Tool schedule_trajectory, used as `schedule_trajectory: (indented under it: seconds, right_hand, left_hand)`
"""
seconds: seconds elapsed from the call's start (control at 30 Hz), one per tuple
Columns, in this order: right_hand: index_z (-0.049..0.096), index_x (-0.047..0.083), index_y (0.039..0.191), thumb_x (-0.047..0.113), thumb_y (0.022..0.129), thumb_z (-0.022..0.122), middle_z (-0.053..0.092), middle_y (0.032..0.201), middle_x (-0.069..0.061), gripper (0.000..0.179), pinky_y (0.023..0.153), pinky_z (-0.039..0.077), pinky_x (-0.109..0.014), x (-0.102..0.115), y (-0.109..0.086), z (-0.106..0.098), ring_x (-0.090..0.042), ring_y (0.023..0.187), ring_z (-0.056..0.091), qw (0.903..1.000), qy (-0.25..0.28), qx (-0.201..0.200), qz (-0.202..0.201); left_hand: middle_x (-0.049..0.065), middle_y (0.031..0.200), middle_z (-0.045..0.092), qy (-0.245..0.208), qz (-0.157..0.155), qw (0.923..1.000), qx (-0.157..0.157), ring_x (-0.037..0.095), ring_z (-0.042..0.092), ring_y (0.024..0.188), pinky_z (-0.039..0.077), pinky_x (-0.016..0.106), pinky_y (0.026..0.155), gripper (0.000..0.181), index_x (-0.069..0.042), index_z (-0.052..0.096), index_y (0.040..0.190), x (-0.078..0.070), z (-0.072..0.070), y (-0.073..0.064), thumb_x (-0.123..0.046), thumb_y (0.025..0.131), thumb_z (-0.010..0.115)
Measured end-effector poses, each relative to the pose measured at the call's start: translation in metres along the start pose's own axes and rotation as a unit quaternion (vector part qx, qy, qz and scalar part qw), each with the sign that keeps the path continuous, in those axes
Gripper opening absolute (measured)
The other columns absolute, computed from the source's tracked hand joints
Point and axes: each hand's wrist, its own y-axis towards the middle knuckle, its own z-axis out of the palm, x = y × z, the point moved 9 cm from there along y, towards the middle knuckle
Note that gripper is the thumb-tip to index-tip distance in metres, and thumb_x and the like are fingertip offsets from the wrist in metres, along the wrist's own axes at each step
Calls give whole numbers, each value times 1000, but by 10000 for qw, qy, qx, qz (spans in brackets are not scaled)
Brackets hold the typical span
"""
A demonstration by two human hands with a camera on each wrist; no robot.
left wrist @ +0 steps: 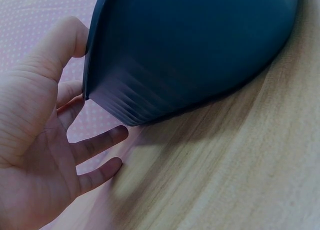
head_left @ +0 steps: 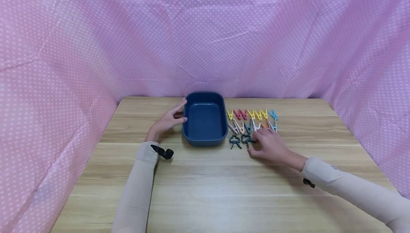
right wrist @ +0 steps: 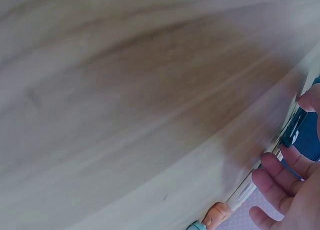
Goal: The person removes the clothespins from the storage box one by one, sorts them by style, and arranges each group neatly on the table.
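Note:
A dark blue rectangular bin (head_left: 205, 142) stands on the wooden table. My left hand (head_left: 168, 119) touches its left side, thumb and forefinger spread along the rim; in the left wrist view the other fingers (left wrist: 100, 142) reach out beside the wall. Right of the bin, my right hand (head_left: 270, 144) has thumb and forefinger at the two ends of a dark green clip (head_left: 246, 139), pinching it. The right wrist view shows that clip (right wrist: 295, 127) between the fingertips. A matching dark green clip (head_left: 235, 140) lies to its left.
Behind the right hand lie rows of clothespins: yellow (head_left: 258, 114), red (head_left: 240, 114), blue (head_left: 273, 114) and white (head_left: 255, 125) among them. An orange one (right wrist: 217, 214) shows beside the right fingers. A pink dotted curtain (head_left: 205, 37) hangs around the table (head_left: 205, 190).

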Motion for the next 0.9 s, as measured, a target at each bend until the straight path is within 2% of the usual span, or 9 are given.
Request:
schedule_trajectory:
  seconds: [0.23,0.33,0.53,0.77,0.9]
  right_hand:
    - [68,12,91,46,82,79,67,89,-1,37,99,49,-49,1,1,1,-22,89,62,9996,41,221,156]
    - [66,13,89,46,83,79,65,86,1,36,98,48,-48,3,3,1,-19,84,59,9993,125,303,171]
    - [62,15,83,46,82,79,59,79,5,35,87,46,-41,7,6,2,-13,75,48,9994,107,288,127]
    - [60,13,80,39,80,81,53,74,5,34,102,46,-56,14,8,-3,-13,72,48,9995,273,145,-38]
    - [59,14,80,40,80,81,52,73,5,34,97,46,-53,14,9,-2,-13,73,48,9995,249,218,-15]
  left_hand:
    - [-7,173,-1,102,61,9999,14,40,36,149,33,56,121,79,-17,14,165,-4,1,0,-12,102,61]
    - [-7,173,-1,139,60,9999,12,40,37,149,33,56,121,79,-17,14,165,-4,0,1,-12,102,61]
    - [-7,173,-1,106,60,9999,18,39,36,149,34,55,121,79,-17,14,165,-3,0,1,-12,103,61]
    - [-10,173,-3,-17,5,10000,51,41,35,150,33,56,121,78,-20,12,165,-3,2,-1,-12,103,60]
    - [-12,172,-2,17,-24,10000,43,40,36,149,35,55,121,78,-22,12,165,-2,1,-1,-14,103,60]
